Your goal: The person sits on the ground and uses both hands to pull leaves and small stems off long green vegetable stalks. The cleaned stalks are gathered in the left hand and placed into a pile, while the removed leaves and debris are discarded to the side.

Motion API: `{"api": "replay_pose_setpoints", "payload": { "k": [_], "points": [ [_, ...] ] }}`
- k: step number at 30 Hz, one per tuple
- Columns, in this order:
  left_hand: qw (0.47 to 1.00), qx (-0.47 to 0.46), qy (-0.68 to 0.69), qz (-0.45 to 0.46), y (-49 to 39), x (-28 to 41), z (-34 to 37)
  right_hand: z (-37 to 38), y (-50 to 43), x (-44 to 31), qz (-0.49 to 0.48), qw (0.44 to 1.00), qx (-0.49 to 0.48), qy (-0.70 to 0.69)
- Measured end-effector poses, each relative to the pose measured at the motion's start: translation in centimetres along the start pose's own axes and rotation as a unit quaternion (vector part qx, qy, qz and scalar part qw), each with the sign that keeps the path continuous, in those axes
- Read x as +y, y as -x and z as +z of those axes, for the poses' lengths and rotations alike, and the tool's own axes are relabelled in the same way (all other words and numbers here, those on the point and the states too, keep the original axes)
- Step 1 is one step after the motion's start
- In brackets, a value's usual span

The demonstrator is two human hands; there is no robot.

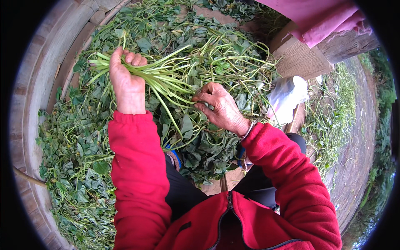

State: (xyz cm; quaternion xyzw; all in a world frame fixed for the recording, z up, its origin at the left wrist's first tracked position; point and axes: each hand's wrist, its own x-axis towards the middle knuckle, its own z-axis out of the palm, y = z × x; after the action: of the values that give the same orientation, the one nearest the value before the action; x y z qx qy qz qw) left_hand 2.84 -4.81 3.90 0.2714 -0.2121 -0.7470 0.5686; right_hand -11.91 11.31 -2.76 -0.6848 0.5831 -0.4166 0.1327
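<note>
My left hand is closed around a thick bundle of pale green leaf stalks. Their cut ends stick out to the left of the fist, and the rest fan out to the right. At the bundle's lower right edge, my right hand pinches a stalk end between thumb and fingers. Beneath both hands spreads a heap of leafy green vines, partly wilted. A tangle of bare, looping vine stems lies beyond the right hand.
A white plastic bag sits to the right, below a wooden beam end with a pink cloth over it. More vines lie farther right. A wooden wall curves along the left. My shoes stand among the leaves.
</note>
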Motion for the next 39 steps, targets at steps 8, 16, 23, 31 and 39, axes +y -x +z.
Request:
{"api": "replay_pose_setpoints", "payload": {
  "k": [8,16,23,31,39],
  "points": [
    [1.000,0.018,0.008,0.012,-0.3,0.7,-0.6,0.0,0.5,1.0,0.046,0.994,0.041,-0.090],
    [0.997,0.039,0.028,0.054,-1.0,2.1,-1.3,-1.9,0.7,2.2,0.331,0.879,-0.024,-0.341],
    [0.998,0.032,0.061,0.006,-0.9,1.4,-1.1,-0.3,1.2,0.4,0.199,0.972,-0.125,-0.024],
    [0.994,-0.009,0.109,-0.005,-1.4,2.4,-2.2,0.4,1.8,3.0,0.042,0.994,-0.092,0.031],
    [0.993,-0.018,0.114,-0.004,-2.0,3.7,-4.1,0.3,1.8,2.8,0.028,0.998,-0.041,0.025]
  ]
}}
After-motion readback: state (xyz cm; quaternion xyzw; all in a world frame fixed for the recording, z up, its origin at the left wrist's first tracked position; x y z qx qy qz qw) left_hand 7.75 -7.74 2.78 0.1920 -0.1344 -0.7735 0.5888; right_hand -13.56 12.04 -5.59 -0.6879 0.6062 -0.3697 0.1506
